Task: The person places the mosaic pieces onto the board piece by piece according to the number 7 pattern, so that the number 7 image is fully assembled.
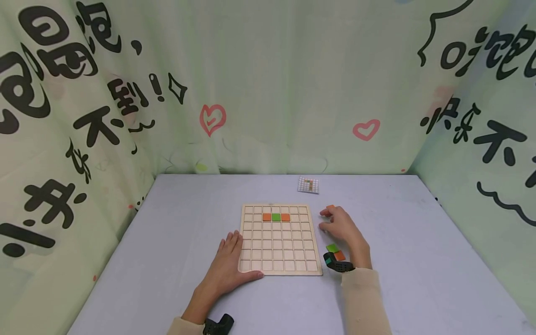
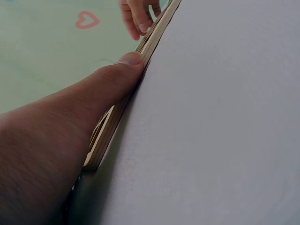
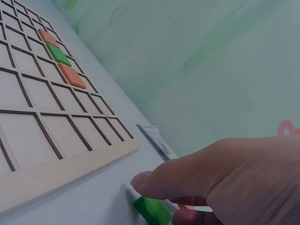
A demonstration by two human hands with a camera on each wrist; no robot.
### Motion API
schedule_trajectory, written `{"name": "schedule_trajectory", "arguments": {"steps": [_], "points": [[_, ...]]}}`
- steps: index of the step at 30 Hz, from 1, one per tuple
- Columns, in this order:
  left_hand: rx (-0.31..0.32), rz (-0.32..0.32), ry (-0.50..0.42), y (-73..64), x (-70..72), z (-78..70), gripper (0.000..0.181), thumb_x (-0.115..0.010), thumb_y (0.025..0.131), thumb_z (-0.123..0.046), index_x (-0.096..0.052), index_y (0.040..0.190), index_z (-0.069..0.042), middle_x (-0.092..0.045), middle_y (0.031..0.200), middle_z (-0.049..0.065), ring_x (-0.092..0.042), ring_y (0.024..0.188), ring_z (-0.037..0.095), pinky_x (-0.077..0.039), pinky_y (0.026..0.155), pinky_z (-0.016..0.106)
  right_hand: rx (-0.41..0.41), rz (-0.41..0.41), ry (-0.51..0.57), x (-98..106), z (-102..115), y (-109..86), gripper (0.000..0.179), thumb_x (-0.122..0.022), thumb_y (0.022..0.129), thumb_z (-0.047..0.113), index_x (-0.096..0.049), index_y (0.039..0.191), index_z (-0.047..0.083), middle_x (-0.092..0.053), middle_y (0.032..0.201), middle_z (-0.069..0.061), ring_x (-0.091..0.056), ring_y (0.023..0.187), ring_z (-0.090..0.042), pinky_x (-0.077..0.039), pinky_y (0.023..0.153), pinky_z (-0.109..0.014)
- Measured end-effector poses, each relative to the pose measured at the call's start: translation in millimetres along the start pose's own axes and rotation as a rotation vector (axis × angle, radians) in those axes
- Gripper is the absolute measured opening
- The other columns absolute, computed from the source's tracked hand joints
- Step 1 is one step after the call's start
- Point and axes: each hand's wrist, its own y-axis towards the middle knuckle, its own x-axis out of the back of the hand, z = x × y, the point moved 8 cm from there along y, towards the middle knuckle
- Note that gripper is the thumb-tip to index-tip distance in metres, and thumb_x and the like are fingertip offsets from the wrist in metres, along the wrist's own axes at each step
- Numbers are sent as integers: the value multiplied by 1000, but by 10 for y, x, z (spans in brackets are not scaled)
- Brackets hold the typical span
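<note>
A wooden grid board (image 1: 316,268) lies on the table, with a green tile (image 1: 276,217) between two orange tiles (image 1: 266,217) in one of its far rows. My left hand (image 1: 228,260) rests on the board's near left corner, fingers straight along the left side and thumb along the front edge. Beyond the board's right side, my right hand (image 1: 341,226) hovers low, thumb and fingers apart. Under its thumb in the right wrist view lies a loose green tile (image 3: 152,211), hidden from the head view. An orange tile (image 1: 330,206) shows just past its fingertips.
Another loose green tile (image 1: 332,248) and an orange tile (image 1: 339,256) lie beside the right wrist, partly behind its black wrist camera (image 1: 338,264). A small card with a printed grid pattern (image 1: 308,185) lies near the table's back edge. Curtains (image 1: 289,93) with lettering surround the table.
</note>
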Motion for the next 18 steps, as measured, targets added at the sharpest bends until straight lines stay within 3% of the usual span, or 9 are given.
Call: {"name": "schedule_trajectory", "arguments": {"steps": [18], "points": [[0, -4, 5, 4, -7, 9, 122, -70, 73, -76, -28, 155, 5, -24, 165, 22, -17, 156, 36, -17, 128, 52, -40, 56, -15, 33, -96, -11, 42, -74, 88, 12, -63, 125, -6, -63, 125, -23, -59, 111, -36, -51, 98, -51]]}}
